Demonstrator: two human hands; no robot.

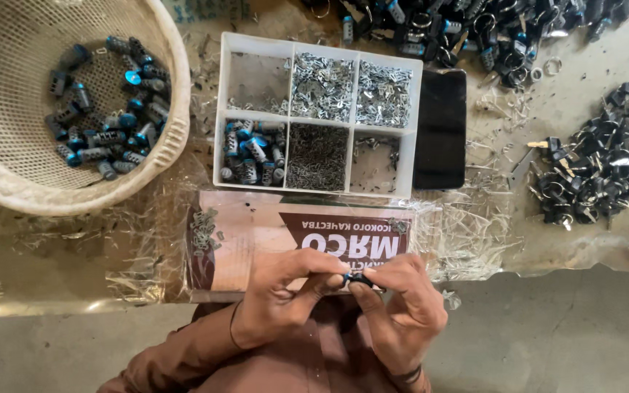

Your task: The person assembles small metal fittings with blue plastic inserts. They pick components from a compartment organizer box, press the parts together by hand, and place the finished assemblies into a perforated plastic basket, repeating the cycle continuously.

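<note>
Lock cylinder [359, 277], small, dark and metallic with a hint of blue at one end, is pinched between both hands just above the person's lap, at the near edge of the desk [584, 240]. The left hand [285, 295] grips it from one side, and the right hand [402, 306] closes on it from the other, fingers [370, 275] narrow and curled tight around the part; what exactly they do to it is too small to tell.

Judging by how things lie, the work looks to be well under way but far from finished. A round cream plastic basket [176, 94] with a mesh wall, at far left, holds a few dozen similar cylinders with blue ends. A white plastic tray [289, 48] with six compartments sits straight ahead: one near compartment holds more blue-ended cylinders, the one beside it a dense bed of fine dark pins or springs, two far ones are full of bright silvery metal bits, and the other two are nearly empty.

A black flat phone [440, 131] lies touching the tray's right side. To the right and along the far edge are heaps of black-headed keys on rings [598, 175]. A printed brown and cream plastic bag [256, 229] lies under the hands, with a few loose silvery bits on it. Crinkled clear plastic sheeting [52, 255] covers the desk, scattered with thin metal shavings.
</note>
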